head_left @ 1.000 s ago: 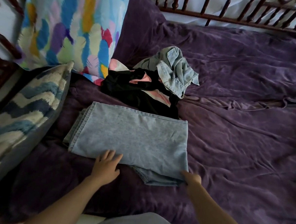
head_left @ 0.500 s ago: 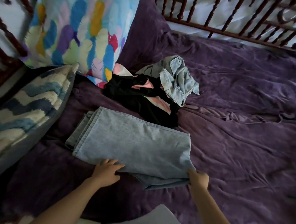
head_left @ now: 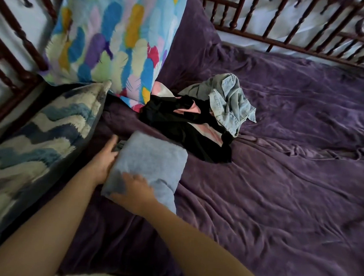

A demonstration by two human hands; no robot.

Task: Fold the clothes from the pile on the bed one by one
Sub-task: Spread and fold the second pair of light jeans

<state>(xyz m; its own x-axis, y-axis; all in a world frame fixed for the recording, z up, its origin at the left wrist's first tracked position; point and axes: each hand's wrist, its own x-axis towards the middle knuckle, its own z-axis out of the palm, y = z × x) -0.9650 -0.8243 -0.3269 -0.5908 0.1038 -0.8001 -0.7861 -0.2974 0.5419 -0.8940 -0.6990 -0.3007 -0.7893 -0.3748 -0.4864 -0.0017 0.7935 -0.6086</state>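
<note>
At centre-left of the frame, on the bed (head_left: 280,198), the left hand (head_left: 105,161) is pressing flat against the folded jeans' (head_left: 154,157) left edge and the right hand (head_left: 137,190) is resting on top with fingers spread, the unfolded pile (head_left: 195,121) lying just above.

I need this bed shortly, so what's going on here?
A person is folding clothes on the bed. Both hands are on the folded jeans: the left hand against the left edge, the right hand pressing on top. A black garment and a denim shirt lie unfolded behind.
</note>
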